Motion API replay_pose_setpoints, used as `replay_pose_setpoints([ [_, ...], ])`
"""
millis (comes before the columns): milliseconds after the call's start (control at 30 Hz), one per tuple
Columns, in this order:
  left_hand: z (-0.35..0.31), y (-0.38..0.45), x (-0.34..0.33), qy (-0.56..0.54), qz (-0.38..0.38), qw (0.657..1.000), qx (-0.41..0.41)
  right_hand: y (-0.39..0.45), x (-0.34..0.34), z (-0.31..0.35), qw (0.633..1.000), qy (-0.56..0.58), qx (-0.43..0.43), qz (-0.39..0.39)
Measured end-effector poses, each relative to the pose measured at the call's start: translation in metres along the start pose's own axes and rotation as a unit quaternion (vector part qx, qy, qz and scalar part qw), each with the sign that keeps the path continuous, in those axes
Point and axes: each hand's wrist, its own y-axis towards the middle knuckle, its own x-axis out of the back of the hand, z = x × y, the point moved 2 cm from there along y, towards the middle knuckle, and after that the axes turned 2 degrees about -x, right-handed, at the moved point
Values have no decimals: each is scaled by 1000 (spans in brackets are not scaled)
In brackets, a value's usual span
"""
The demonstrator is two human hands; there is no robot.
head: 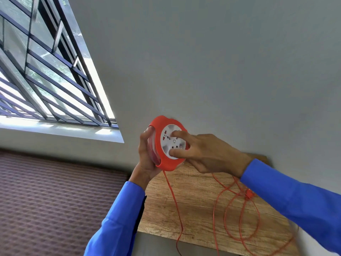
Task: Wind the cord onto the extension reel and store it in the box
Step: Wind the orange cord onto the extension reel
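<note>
I hold an orange extension reel [162,145] with a white socket face up in the air above a wooden table [195,206]. My left hand [146,156] grips its left rim from behind. The fingers of my right hand [201,150] press on the white face, index near the top and thumb near the bottom. An orange cord [174,200] hangs from the reel's underside and drops past the table's front edge. More loose cord lies in loops [239,218] on the table at the right, partly under my right sleeve. No box is in view.
A grey wall [221,71] rises directly behind the table. A barred window [46,71] with a white sill fills the upper left. A brown patterned surface [55,200] lies to the left of the table.
</note>
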Motion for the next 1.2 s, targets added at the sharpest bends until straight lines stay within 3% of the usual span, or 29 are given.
replay_pose_setpoints([
  [300, 5, -4, -2, 10, -5, 1000, 26, 11, 3, -9, 995, -64, -1, 76],
  [467, 6, -7, -2, 4, 20, 999, 34, 12, 4, -18, 999, -45, 19, 12],
  [567, 9, -5, -4, 10, 17, 1000, 13, 9, -1, -17, 989, 74, -92, -84],
  [700, 12, 1, -4, 46, -1, 999, -19, 14, -10, -6, 915, 210, -319, -133],
  [800, 15, 3, 0, 32, 1, 999, -15, 18, -19, -2, 823, 297, -463, -145],
  [900, 17, 5, 3, 44, 29, 998, -18, 16, -31, -5, 711, 424, -541, -146],
  [1000, 20, 6, 5, 59, 60, 996, 1, 12, -38, -8, 664, 475, -563, -130],
  [1100, 24, 7, 8, 54, 91, 994, 15, 10, -41, -7, 686, 464, -550, -112],
  [1167, 26, 7, 11, 52, 97, 994, 14, 9, -36, -8, 741, 418, -518, -85],
  [1200, 27, 7, 13, 52, 91, 994, 14, 7, -32, -9, 789, 363, -490, -74],
])
